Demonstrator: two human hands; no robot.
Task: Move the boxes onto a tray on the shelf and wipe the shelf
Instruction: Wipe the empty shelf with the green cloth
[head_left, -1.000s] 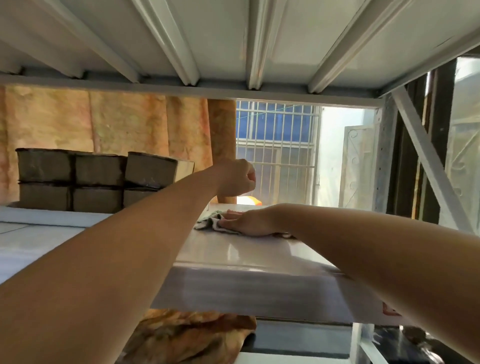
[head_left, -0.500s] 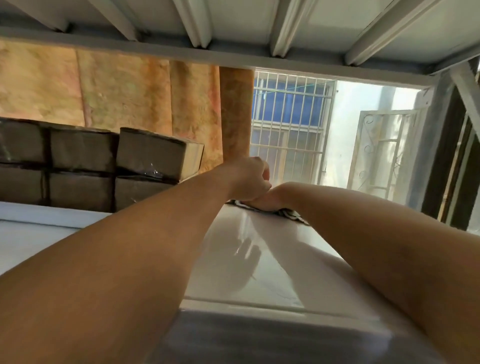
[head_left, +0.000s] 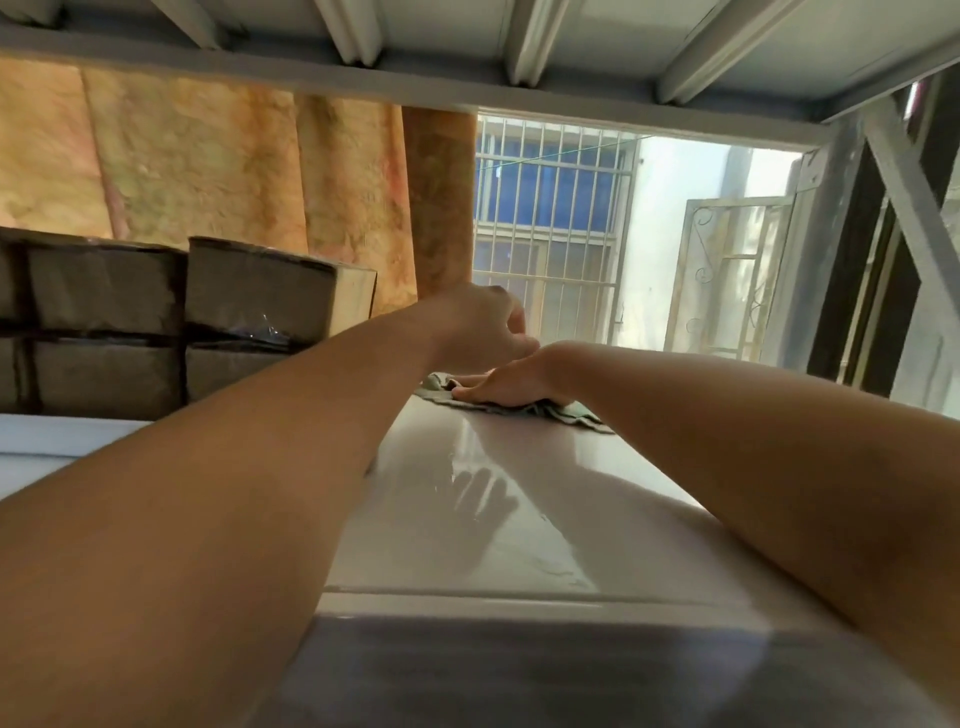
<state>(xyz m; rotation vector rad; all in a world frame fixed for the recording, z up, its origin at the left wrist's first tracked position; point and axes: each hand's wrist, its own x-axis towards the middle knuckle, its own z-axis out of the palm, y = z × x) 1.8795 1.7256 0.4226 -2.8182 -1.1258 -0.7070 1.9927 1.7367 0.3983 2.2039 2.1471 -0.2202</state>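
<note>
Several brown cardboard boxes (head_left: 156, 322) stand stacked two high at the back left of the white shelf (head_left: 467, 525). The tray under them is not clearly visible. My right hand (head_left: 506, 382) lies flat, palm down, on a greenish cloth (head_left: 558, 410) near the shelf's far edge. My left hand (head_left: 480, 325) hovers just above and behind it, fingers curled in a loose fist with nothing seen in it. Both forearms reach across the shelf from the near side.
The underside of the upper shelf (head_left: 467, 36) with its metal ribs hangs close overhead. A diagonal brace (head_left: 914, 197) runs down the right side. An orange curtain (head_left: 208, 171) and a barred window (head_left: 550, 218) lie behind the shelf.
My right hand with the cloth slid from the shelf's near middle to its far edge, then slightly right. My left fist stayed above it. The camera moved closer and higher.
</note>
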